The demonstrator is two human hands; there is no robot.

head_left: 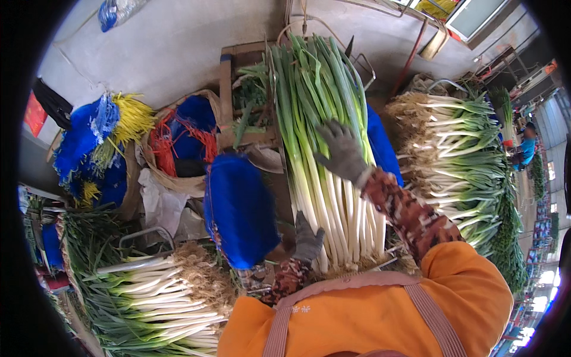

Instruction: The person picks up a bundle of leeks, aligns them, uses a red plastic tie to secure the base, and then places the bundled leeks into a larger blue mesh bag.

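Note:
A wide bundle of long green onions (pixel 324 196) lies in front of me, green leaves away from me and white stalks and roots toward me. My right hand (pixel 342 149), in a grey glove, rests on its upper right part with the fingers spread. At the bundle's lower left side is my left hand (pixel 308 243), also gloved in grey. Its fingers point away from me along the white stalks, the thumb stands apart, and nothing shows in its grasp.
More green onions (pixel 172 303) are stacked at the lower left, and another stack (pixel 452 160) lies at the right. Left of the bundle is a blue cloth (pixel 238 208). Sacks hold yellow strips (pixel 132 116) and red strips (pixel 205 141). A person (pixel 526 146) is far right.

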